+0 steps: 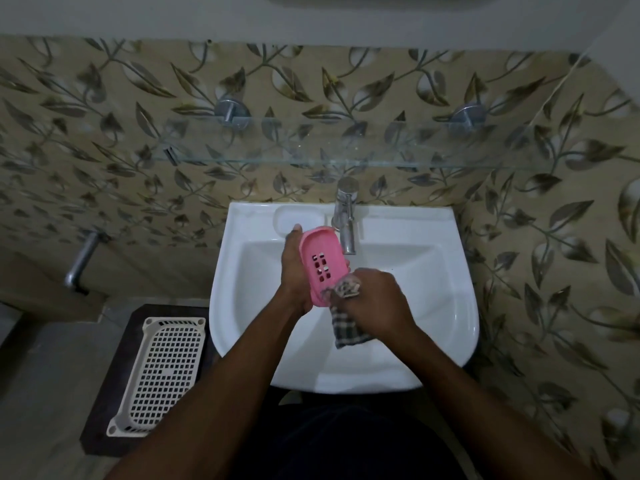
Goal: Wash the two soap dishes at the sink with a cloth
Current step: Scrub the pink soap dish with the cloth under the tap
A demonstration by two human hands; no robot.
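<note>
Over the white sink (446,299), my left hand (294,271) grips a pink soap dish (320,263) from its left side, the slotted face tilted toward me. My right hand (375,299) holds a bunched checked cloth (346,313) against the dish's lower right edge; a tail of the cloth hangs down below my hand. The tap (346,220) stands just behind the dish. Only one soap dish is in view.
A white perforated plastic basket (162,372) lies on a dark stool (114,344) left of the sink. A glass shelf (346,147) runs along the leaf-patterned wall above the tap. A metal pipe (81,259) sticks out at the left.
</note>
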